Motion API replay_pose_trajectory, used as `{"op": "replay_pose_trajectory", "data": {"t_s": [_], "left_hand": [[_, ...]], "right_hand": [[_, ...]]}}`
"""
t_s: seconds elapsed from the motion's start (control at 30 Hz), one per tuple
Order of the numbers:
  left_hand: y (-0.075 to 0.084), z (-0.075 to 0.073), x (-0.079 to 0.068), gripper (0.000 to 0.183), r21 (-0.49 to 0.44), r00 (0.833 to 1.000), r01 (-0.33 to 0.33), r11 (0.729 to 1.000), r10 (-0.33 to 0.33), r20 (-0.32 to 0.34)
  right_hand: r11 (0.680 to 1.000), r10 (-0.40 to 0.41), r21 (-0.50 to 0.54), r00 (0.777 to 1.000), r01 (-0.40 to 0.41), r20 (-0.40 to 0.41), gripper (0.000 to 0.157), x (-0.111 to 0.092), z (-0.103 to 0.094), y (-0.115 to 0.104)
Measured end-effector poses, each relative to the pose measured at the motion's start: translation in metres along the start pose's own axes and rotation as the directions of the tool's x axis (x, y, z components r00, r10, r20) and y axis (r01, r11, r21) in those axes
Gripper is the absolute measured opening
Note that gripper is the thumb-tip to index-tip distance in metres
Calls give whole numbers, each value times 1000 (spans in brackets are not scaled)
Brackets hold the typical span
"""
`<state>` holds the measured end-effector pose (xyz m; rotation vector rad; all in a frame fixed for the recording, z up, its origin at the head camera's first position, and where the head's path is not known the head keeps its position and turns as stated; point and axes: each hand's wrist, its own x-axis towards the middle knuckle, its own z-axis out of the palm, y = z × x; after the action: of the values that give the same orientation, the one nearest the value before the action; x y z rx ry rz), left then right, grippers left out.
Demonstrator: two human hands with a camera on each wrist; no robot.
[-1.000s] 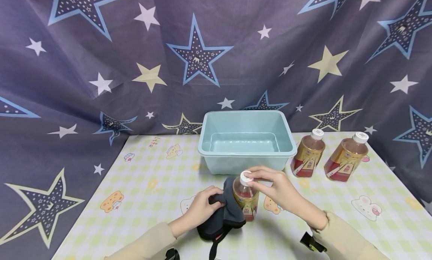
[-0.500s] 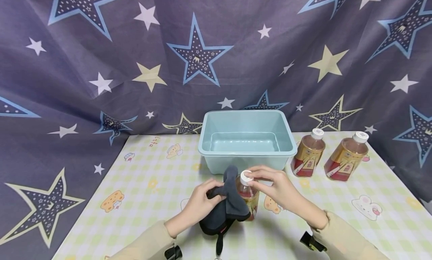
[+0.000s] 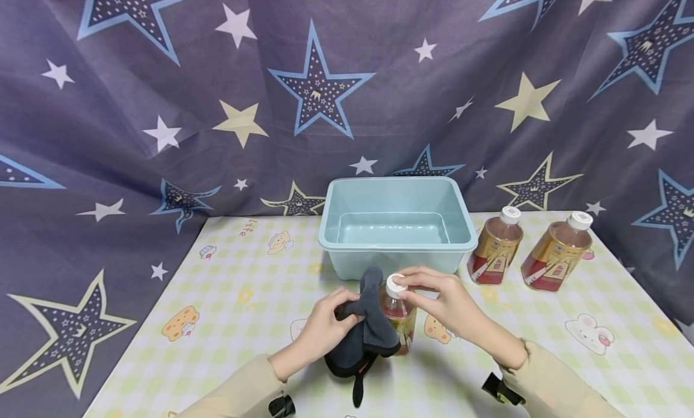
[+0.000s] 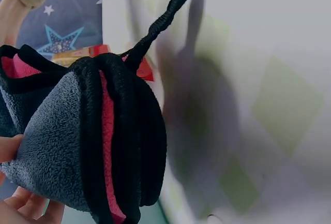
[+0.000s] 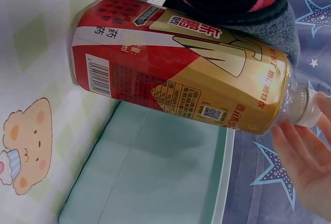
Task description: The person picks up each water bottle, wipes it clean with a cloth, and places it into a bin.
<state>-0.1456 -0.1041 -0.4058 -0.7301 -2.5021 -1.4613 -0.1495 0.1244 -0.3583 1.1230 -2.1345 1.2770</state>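
In the head view my left hand [image 3: 325,324] pinches a folded dark grey towel [image 3: 352,346] with black edging. Its pink inner side and black hanging loop [image 4: 160,22] show in the left wrist view. The towel lies against the left side of an upright drink bottle [image 3: 405,324] and hides part of it. My right hand [image 3: 436,291] holds that bottle's white cap [image 3: 396,285] between thumb and fingers. From the right wrist, the bottle's red and gold label [image 5: 181,69] shows, with the towel [image 5: 282,32] along one side.
Just behind the bottle stands a light blue plastic basin [image 3: 398,249]. Two similar drink bottles, one nearer [image 3: 494,249] and one farther right [image 3: 557,255], stand to its right. A checked cloth [image 3: 217,297] covers the table, and a star-patterned curtain [image 3: 379,105] hangs behind.
My left hand has shifted the towel slightly right and raised its upper end, covering more of the bottle's left side. My right hand stays at the cap.
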Motion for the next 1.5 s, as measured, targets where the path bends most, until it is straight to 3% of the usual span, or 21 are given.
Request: {"op": "replay_pose_trajectory", "data": {"t_s": [0.17,0.67,1.13,1.33,1.5], "left_hand": [[-6,4,-2,20,-9,1000,20,1000,-20,-2],[-28,18,-8,18,129,1000,-7,992,5,12],[-40,27,-13,19,312,995,44,949,-68,69],[-40,28,-13,18,329,994,53,943,-82,74],[-42,26,-12,19,301,995,28,953,-57,87]], "right_hand": [[1000,13,1,1000,-13,4,27,0,0,0],[999,44,0,999,-44,18,25,-1,0,1],[999,39,17,999,-39,8,26,-1,2,0],[999,47,18,999,-47,13,25,-1,2,0],[999,38,12,999,-38,6,25,-1,2,1]]}}
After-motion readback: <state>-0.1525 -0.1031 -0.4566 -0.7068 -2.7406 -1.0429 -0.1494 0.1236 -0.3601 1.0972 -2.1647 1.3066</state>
